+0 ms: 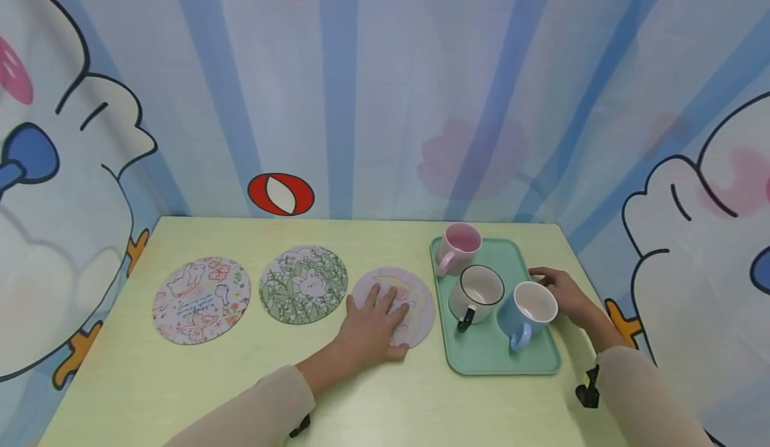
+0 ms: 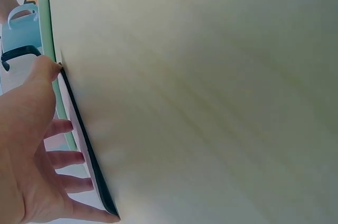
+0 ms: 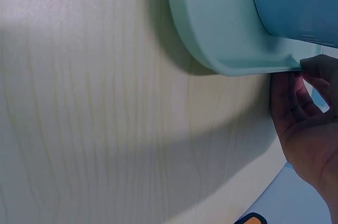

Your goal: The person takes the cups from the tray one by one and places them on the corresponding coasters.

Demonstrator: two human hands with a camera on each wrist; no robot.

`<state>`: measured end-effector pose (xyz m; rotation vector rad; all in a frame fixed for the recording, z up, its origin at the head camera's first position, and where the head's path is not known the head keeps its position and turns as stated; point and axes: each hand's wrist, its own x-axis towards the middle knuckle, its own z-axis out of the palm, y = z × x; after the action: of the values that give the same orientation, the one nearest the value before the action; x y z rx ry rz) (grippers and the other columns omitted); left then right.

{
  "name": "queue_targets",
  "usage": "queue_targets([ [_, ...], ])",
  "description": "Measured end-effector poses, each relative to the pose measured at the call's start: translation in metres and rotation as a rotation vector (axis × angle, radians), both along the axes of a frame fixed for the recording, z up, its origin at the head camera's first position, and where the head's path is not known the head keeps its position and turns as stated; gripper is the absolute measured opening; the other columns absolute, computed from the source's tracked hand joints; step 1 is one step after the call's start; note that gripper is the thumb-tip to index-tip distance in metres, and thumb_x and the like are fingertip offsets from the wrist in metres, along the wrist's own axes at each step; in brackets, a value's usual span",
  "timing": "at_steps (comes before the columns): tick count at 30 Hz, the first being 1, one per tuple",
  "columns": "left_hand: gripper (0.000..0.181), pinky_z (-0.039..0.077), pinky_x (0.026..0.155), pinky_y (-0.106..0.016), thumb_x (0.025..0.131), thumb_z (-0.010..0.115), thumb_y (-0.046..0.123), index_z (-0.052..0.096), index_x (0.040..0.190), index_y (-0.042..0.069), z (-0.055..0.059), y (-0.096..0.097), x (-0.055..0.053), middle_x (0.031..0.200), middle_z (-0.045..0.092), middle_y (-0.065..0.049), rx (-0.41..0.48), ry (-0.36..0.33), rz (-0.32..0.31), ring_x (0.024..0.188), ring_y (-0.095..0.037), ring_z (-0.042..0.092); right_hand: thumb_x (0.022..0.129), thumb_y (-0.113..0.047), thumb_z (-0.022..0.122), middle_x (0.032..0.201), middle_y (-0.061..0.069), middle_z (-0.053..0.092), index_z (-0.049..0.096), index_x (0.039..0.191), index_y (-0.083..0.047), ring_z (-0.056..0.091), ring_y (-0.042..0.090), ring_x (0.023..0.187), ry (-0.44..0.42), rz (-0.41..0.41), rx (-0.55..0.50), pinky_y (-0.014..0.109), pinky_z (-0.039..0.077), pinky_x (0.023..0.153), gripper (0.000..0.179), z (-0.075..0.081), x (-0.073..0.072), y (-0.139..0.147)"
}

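My left hand (image 1: 368, 333) rests with spread fingers on a round lilac placemat (image 1: 424, 317), covering part of its picture. The left wrist view shows the thumb and fingertips at the mat, whose dark edge (image 2: 87, 145) lies along the table. At the right side of a green tray (image 1: 502, 363), my right hand (image 1: 565, 294) pinches the rim, thumb on top and fingers under its outer side. On the tray stand a pink mug (image 1: 460, 246), a white mug with a black handle (image 1: 480, 290) and a blue mug (image 1: 529, 313), which is nearest the right hand.
Left of the lilac mat lie a green placemat with a rabbit picture (image 1: 303, 285) and a pink patterned one (image 1: 201, 300). All sit on a pale wooden table (image 1: 240, 387). A printed cloth (image 1: 385, 99) with blue stripes hangs behind and at both sides.
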<state>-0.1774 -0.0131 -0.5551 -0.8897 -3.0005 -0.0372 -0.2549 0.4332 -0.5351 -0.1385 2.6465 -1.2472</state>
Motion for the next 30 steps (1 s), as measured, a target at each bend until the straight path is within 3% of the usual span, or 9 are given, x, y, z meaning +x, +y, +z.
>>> queue_targets([
  [30, 0.082, 0.041, 0.101, -0.08, 0.092, 0.06, 0.074, 0.051, 0.158, 0.028, 0.005, 0.0, -0.018, 0.168, 0.039, -0.012, -0.001, -0.015, -0.015, 0.153, -0.046, 0.034, 0.093, 0.01, 0.042, 0.105, 0.022, 0.069, 0.047, 0.147, 0.016, 0.065, 0.022, 0.086, -0.007, -0.002, -0.024, 0.036, 0.053, 0.073, 0.054, -0.003, -0.002, 0.002],
])
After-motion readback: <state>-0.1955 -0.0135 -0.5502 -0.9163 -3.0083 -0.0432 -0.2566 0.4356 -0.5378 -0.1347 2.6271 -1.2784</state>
